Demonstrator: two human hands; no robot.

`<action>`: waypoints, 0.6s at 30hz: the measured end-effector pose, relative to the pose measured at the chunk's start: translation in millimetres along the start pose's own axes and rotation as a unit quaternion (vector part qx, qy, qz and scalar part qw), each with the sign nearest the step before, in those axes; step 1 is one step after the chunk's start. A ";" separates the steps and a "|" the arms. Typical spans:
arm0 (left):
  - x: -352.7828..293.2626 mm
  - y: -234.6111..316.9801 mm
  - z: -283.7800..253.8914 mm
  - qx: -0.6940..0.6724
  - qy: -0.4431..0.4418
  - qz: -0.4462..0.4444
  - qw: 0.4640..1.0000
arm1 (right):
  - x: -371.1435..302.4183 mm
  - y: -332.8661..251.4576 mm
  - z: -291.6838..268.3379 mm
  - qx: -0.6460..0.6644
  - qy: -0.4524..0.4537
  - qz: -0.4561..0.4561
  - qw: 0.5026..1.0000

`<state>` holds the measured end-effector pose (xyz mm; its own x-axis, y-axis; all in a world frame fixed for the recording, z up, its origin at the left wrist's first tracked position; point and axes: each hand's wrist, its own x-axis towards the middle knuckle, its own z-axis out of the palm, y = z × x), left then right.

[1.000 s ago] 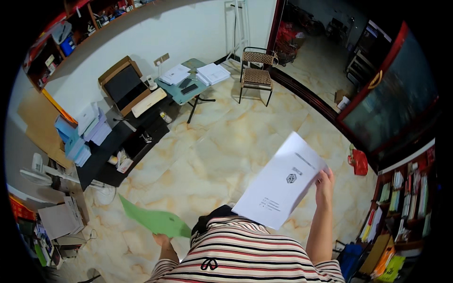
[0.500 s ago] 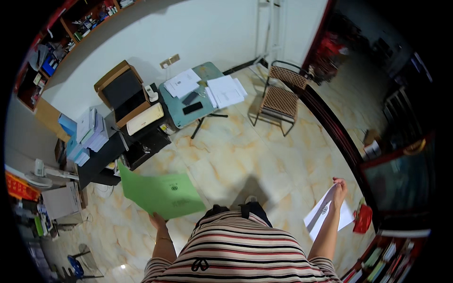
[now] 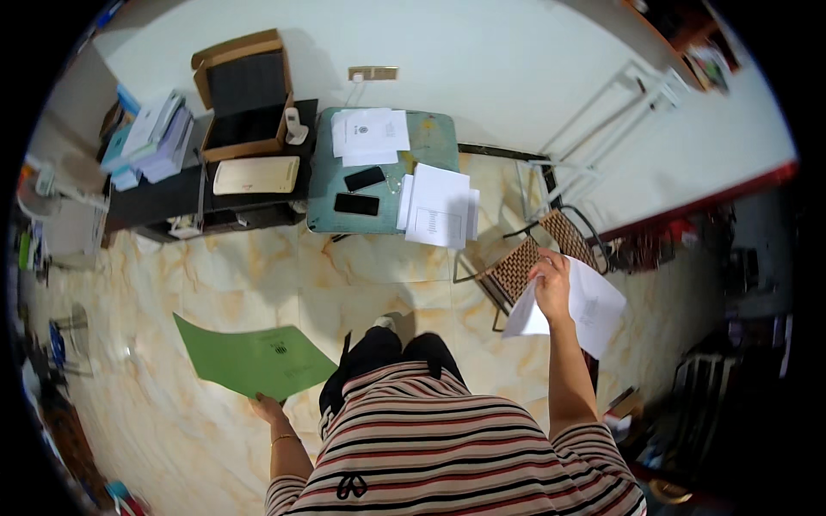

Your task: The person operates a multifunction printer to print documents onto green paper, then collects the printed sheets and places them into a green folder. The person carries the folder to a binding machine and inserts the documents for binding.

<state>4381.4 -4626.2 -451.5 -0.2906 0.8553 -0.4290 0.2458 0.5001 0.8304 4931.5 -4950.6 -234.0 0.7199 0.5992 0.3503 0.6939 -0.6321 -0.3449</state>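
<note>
At the lower left, my left hand (image 3: 269, 408) grips the near edge of a large green sheet (image 3: 245, 354), which has a small dark emblem and some print. The sheet bows and spreads out over the floor, and my thumb and fingers are partly hidden by it. Over on the right, my right hand (image 3: 553, 288) pinches white paper (image 3: 595, 310) by its upper edge. That paper hangs bent below and to both sides of the fingers, in front of the woven chair. Whether it is one sheet or more, I cannot tell.
Ahead stands a small green table (image 3: 430, 138) with paper stacks (image 3: 440, 206) and two phones (image 3: 356, 204). To its left, a black cabinet (image 3: 151, 205) carries an open cardboard box (image 3: 245, 155), a pale flat device (image 3: 255, 175) and piled books (image 3: 159, 138). A woven chair (image 3: 514, 268) stands right of the table.
My view has turned and now faces the table more squarely. The right hand has risen with the white paper and sits before the chair. The left hand still holds the green sheet.
</note>
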 end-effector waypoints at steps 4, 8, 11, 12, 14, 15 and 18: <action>-72.8 41.0 34.7 -0.054 0.085 -0.010 0.995 | 104.2 34.7 69.3 0.055 -0.112 -0.111 0.986; -140.1 46.9 62.5 -0.096 0.122 -0.003 0.988 | 170.5 66.0 177.4 0.060 -0.252 -0.212 0.942; -206.4 39.6 93.5 -0.124 0.189 -0.029 0.974 | 192.6 78.0 250.3 -0.015 -0.375 -0.289 0.880; -231.8 41.6 109.2 -0.144 0.199 -0.036 0.969 | 195.8 81.7 267.9 -0.022 -0.390 -0.329 0.860; -276.2 39.7 143.2 -0.184 0.217 -0.056 0.957 | 197.8 81.2 301.8 -0.049 -0.419 -0.377 0.825; -291.7 38.4 159.6 -0.199 0.220 -0.066 0.953 | 199.1 82.1 316.4 -0.065 -0.430 -0.401 0.806; -314.2 25.4 195.4 -0.205 0.255 -0.092 0.941 | 193.1 76.1 355.8 -0.101 -0.437 -0.460 0.766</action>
<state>4659.6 -4855.7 -365.1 -0.7243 0.5315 -0.4393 -0.1991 0.4488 0.8712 5128.5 -4708.1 -502.5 -0.2762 0.8815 -0.3830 0.9609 0.2445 -0.1303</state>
